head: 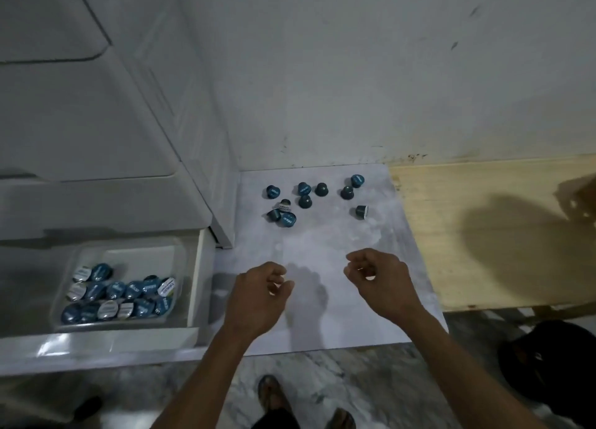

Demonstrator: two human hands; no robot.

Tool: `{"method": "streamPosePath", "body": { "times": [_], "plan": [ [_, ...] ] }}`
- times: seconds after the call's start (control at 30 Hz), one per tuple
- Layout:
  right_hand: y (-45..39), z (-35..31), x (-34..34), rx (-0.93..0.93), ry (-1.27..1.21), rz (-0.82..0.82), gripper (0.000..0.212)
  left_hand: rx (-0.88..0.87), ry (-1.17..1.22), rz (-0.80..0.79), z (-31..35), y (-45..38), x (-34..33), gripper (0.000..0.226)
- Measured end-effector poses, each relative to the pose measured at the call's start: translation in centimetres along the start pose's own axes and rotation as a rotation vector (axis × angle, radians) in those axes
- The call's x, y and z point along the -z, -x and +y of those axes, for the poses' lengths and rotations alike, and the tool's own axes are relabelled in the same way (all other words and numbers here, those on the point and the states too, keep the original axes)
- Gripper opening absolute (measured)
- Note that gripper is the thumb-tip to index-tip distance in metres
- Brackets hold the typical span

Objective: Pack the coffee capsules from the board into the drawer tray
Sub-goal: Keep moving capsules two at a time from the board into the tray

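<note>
Head view: both hands, left (pixel 258 294) and right (pixel 379 280), hover loosely curled and holding nothing over the board (pixel 338 299). Ten capsules (pixel 304 201) wait at 12 o'clock; tray (pixel 182 251) sits at 9 o'clock, within easy reach.

Bare forearms (pixel 200 373), no sleeves showing; brown sandals (pixel 272 396) on both feet.

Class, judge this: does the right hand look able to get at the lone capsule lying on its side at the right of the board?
Probably yes: bare board lies between the right hand and that capsule.
</note>
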State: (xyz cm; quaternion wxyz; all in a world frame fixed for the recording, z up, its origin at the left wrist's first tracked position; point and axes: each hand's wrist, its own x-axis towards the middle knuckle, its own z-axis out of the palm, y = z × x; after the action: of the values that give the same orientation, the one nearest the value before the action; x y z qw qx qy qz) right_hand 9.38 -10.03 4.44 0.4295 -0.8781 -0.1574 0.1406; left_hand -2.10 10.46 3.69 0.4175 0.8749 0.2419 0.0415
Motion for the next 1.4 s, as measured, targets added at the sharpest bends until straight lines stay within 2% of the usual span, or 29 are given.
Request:
{"method": "streamPosePath", "body": {
  "times": [0.23, 0.4, 0.63, 0.73, 0.93, 1.13, 1.33, 1.4],
  "plan": [
    [-6.3, 1.0, -3.6, 0.026, 0.016, -0.097, 0.019, 0.173, -0.008, 0.114, -2.4, -6.8, -1.6, 0.026],
    [-11.4, 0.7, -5.6, 0.033, 0.072, -0.132, 0.022, 0.269, 0.074, 0.168, -3.7, -12.5, -2.4, 0.027],
    [-18.9, 1.2, -7.7, 0.087, 0.217, -0.058, 0.034, 0.121, -0.067, 0.148, -3.9, -17.0, -5.6, 0.031],
    [-21.5, 1.3, -8.8, 0.16, 0.263, -0.079, 0.038, 0.094, -0.157, 0.181, -4.2, -17.8, -7.2, 0.032],
    [-23.7, 3.0, -11.3, 0.228, 0.436, -0.16, 0.029, 0.059, -0.288, 0.243, -5.0, -17.8, -9.5, 0.028],
    [-24.4, 3.4, -12.3, 0.261, 0.454, -0.168, 0.031, 0.056, -0.275, 0.29, -5.8, -17.8, -10.4, 0.025],
    [-24.4, 3.3, -12.2, 0.261, 0.483, -0.21, 0.024, 0.05, -0.252, 0.327, -6.1, -17.6, -10.7, 0.024],
    [-24.0, 3.7, -12.1, 0.264, 0.45, -0.203, 0.028, 0.039, -0.245, 0.332, -6.3, -17.4, -10.8, 0.025]
  ]
}}
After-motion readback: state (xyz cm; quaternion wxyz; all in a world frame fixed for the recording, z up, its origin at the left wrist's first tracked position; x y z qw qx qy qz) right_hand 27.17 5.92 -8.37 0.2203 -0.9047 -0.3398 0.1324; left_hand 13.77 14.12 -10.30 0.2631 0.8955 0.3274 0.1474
